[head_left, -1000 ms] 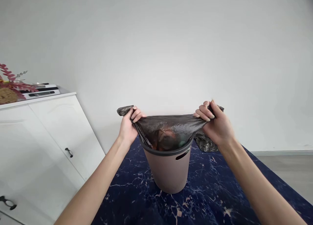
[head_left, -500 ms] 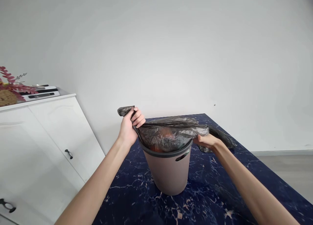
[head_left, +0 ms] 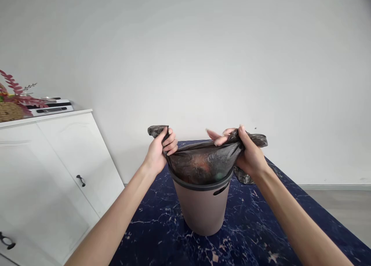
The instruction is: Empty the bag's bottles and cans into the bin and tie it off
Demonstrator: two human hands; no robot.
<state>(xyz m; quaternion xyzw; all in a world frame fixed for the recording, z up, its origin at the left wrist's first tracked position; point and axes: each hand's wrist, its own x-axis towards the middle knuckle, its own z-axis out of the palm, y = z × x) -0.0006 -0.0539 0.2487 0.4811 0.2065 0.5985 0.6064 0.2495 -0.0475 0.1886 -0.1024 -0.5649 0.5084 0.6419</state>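
Note:
A taupe trash can [head_left: 203, 212] with a dark rim stands upright on a dark blue marbled table [head_left: 156, 223]. Inside it sits a thin black garbage bag [head_left: 185, 163], its top stretched between my hands above the rim. Reddish and greenish contents show dimly through the film. My left hand [head_left: 162, 148] is closed round the bag's left end, and a tuft sticks out past the fist. On the right, my right hand [head_left: 246, 150] pinches the other end between thumb and forefinger, while some of its fingers stretch out, slightly blurred, behind the bag.
Another piece of black plastic [head_left: 243, 176] lies on the table behind my right wrist. To the left stands a white cabinet [head_left: 66, 161] with black handles, bearing a woven basket [head_left: 11, 110] with reddish leaves. A pale wall [head_left: 203, 65] rises behind the table.
My right hand has risen from beside the rim and now grips the bag's gathered right end. My left hand keeps its hold. The view has shifted slightly.

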